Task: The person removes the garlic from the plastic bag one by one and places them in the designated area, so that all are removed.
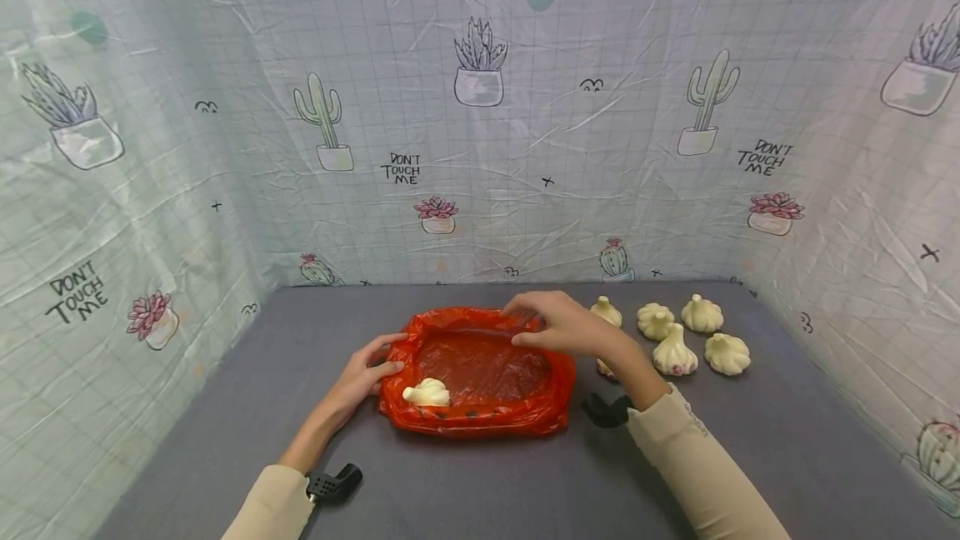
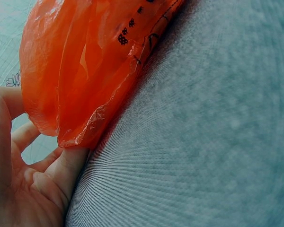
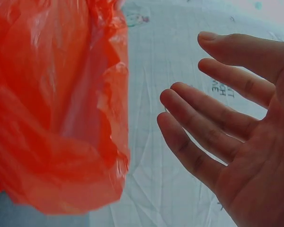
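Observation:
A red plastic bag lies spread open on the dark table, its rim forming a wide mouth. One garlic bulb rests inside, at the near left. My left hand touches the bag's left side with loosely extended fingers; the left wrist view shows those fingers against the plastic. Over the bag's far right rim hovers my right hand, holding nothing. Its fingers are spread and apart from the plastic in the right wrist view. Several garlic bulbs sit right of the bag, some partly hidden by my right arm.
The grey table runs back to a hanging patterned cloth, which also encloses both sides. A black wrist device is on my left wrist, and another black device is on my right.

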A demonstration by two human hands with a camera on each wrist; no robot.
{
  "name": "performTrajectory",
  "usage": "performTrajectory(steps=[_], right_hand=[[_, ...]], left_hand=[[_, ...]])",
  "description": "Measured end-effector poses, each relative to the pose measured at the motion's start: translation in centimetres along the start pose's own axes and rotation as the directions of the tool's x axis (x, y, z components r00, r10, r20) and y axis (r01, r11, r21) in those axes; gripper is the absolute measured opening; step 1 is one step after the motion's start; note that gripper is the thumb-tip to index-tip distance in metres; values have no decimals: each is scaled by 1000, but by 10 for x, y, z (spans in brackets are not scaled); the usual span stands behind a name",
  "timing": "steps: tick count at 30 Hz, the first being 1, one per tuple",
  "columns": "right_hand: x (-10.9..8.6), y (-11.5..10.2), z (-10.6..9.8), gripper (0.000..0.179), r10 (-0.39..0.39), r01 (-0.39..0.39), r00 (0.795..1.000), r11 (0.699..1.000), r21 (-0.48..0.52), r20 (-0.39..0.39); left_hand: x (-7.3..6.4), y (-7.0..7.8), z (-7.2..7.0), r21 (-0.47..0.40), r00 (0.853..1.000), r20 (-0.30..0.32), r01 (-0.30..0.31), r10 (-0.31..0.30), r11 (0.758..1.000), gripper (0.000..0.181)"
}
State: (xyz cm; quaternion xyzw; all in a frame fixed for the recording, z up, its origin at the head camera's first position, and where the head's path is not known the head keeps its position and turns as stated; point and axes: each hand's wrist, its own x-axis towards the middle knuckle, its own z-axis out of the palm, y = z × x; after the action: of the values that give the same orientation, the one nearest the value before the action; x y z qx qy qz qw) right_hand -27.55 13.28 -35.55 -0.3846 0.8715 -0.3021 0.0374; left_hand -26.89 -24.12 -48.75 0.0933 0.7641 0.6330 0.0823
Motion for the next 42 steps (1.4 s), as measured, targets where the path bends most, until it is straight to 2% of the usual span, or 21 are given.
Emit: performTrajectory(steps=[9,14,25,42], right_hand=[[14,-8,12,36,-4,4,998,1000,10,65],[21,-13,21,36,-1,4,996,1000,-31,90],[34,-21,41,37,-41,47,987,998,-38,156],[45,-37,65,41,-46,59,972,997,-53,230]], left_hand=[[0,-1,-2,4,1000,7,-18,18,1000,54],[0,-2,-1,5,1000,13,-20,20,1000,54],[0,-2,-1,6,1000,7,-17,17,1000,54],[-2,1,1,-10,1000,-4,-23,23,1000,54]])
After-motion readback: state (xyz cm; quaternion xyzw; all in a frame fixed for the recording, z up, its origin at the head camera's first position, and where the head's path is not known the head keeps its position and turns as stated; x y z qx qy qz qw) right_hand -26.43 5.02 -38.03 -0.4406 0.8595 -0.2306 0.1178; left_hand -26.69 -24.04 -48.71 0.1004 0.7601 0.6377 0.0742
